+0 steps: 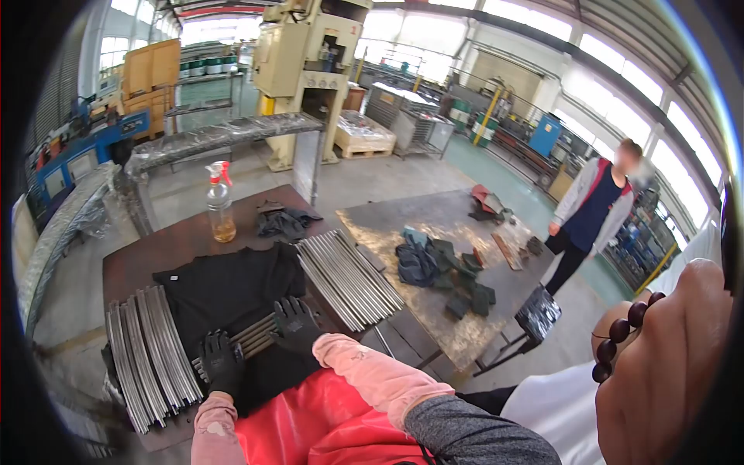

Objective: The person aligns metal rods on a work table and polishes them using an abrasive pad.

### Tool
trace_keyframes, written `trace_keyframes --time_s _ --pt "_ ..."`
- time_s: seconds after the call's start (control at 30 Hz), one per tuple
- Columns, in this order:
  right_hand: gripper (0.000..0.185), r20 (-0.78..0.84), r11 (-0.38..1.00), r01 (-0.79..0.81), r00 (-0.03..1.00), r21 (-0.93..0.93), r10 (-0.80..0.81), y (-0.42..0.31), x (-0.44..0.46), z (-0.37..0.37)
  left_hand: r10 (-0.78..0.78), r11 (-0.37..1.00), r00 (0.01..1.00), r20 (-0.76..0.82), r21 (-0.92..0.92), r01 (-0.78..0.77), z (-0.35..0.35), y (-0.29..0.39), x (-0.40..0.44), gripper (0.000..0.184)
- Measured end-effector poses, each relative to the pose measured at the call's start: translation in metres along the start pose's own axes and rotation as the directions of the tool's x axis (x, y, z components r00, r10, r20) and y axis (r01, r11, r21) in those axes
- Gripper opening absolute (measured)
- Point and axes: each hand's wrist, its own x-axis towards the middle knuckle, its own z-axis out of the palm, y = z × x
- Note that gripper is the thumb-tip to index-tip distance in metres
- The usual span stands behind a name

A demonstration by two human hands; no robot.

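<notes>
My left hand (221, 364), in a black glove, lies over one end of several thin metal rods (255, 338). Rod ends poke out past its outer side. Across the other end rests my right hand (297, 324), also gloved, its fingers stretched out and spread. Both palms are hidden. Under the rods is a black cloth (232, 287) spread on the brown table (124, 256). A row of shiny metal tubes (151, 353) lies left of my left hand. Another row of tubes (349, 279) lies beyond my right hand.
A spray bottle (221, 209) and a dark rag (283, 220) sit at the table's back. Dark cloths (446, 267) lie on the adjoining table (372, 221), beside a stool (539, 314). One person (593, 201) stands beyond; another's beaded hand (666, 364) is close at right.
</notes>
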Motion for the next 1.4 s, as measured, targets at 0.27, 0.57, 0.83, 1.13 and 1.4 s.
trace_keyframes --time_s 0.27,0.57,0.83,1.13,1.4 --pt "0.083 0.138 0.996 -0.071 0.987 -0.062 0.079 -0.005 0.005 -0.013 0.043 0.998 0.999 -0.019 -0.036 -0.043 -0.013 0.003 0.007 0.045" --pt "0.084 0.133 0.997 -0.003 0.991 -0.072 0.012 0.000 -0.002 -0.010 -0.009 0.999 1.000 0.017 -0.044 0.010 -0.012 0.007 0.001 0.047" --pt "0.084 0.105 0.997 -0.035 0.994 -0.065 0.042 0.002 0.000 -0.009 0.000 0.996 1.000 0.022 -0.085 0.002 -0.013 0.009 0.006 0.049" --pt "0.078 0.078 0.996 0.060 0.995 -0.071 -0.055 0.007 -0.005 -0.004 -0.003 0.995 1.000 0.023 -0.099 0.005 -0.018 0.008 0.004 0.048" --pt "0.080 0.142 1.000 0.020 0.990 0.018 -0.022 -0.004 -0.004 -0.009 -0.019 0.996 0.997 0.073 -0.084 0.025 -0.027 0.010 -0.004 0.046"
